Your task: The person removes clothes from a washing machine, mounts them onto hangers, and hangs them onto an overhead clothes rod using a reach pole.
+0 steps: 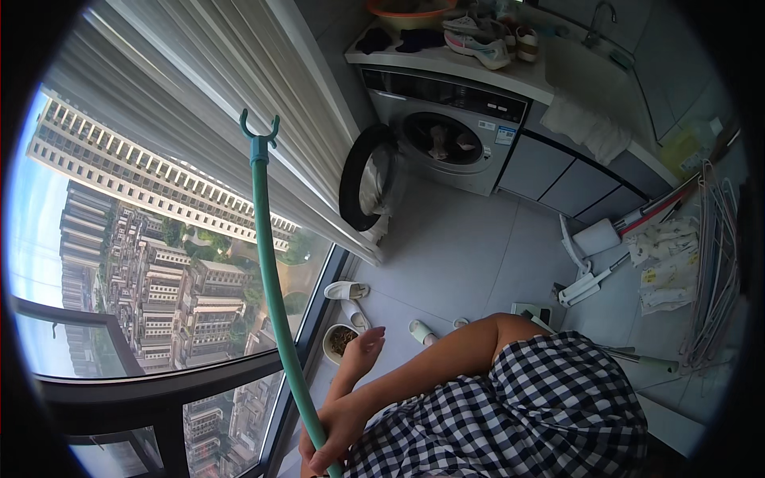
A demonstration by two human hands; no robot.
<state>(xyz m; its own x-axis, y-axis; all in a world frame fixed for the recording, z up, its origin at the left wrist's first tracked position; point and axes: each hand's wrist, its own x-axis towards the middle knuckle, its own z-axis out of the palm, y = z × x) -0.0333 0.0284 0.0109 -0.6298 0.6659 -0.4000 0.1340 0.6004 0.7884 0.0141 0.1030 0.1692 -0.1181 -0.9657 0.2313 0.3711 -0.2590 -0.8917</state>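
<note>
My right hand (337, 427) grips the lower part of a green clothes-hanging pole (272, 263). The pole rises in front of the window, and its forked plastic head (259, 134) is in front of the white curtain (221, 95). My left hand (363, 349) is just beyond my right forearm, with nothing visible in it and its fingers slightly bent. From this view it partly overlaps a white pot (327, 346) with brown contents on the floor. The pole's bottom end is out of view.
A front-loading washing machine (388, 107) stands with its round door (364, 179) swung out and laundry inside. Shoes (478, 48) and a basin (412, 15) are on the counter. White slippers (346, 291) lie by the window. Wire hangers (714, 269) and cleaning tools (588, 287) are at right.
</note>
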